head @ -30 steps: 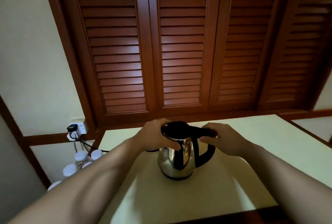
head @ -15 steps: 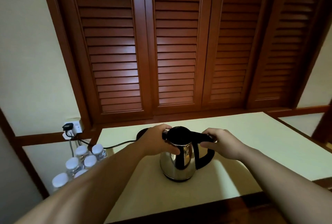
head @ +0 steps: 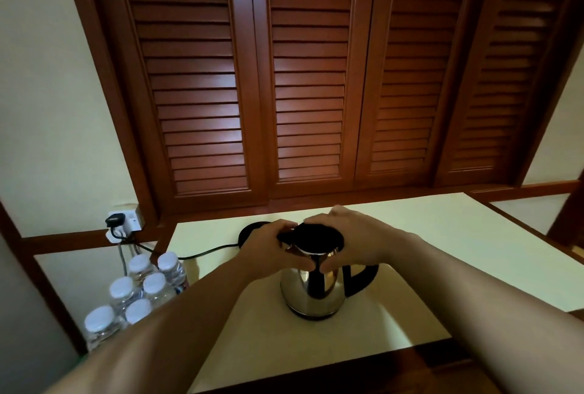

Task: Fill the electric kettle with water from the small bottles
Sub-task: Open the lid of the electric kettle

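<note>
A steel electric kettle [head: 311, 292] with a black lid and black handle stands on the pale table [head: 442, 251], off its base. My left hand [head: 268, 251] grips the kettle's upper left side near the spout. From the right, my right hand [head: 347, 238] curls over the black lid and rim. The black power base [head: 251, 231] lies just behind my left hand, partly hidden. Several small water bottles [head: 142, 286] with white caps stand in a pack on the floor to the left of the table.
A black cord [head: 202, 254] runs from the base to a wall socket [head: 124, 221] at the left. Louvered wooden doors [head: 309, 77] rise behind the table. A dark wooden edge [head: 347, 371] borders the table's near side.
My right hand has left the kettle's handle and moved onto the lid and rim. The camera has tilted down and right, bringing more bottles and the base into view.
</note>
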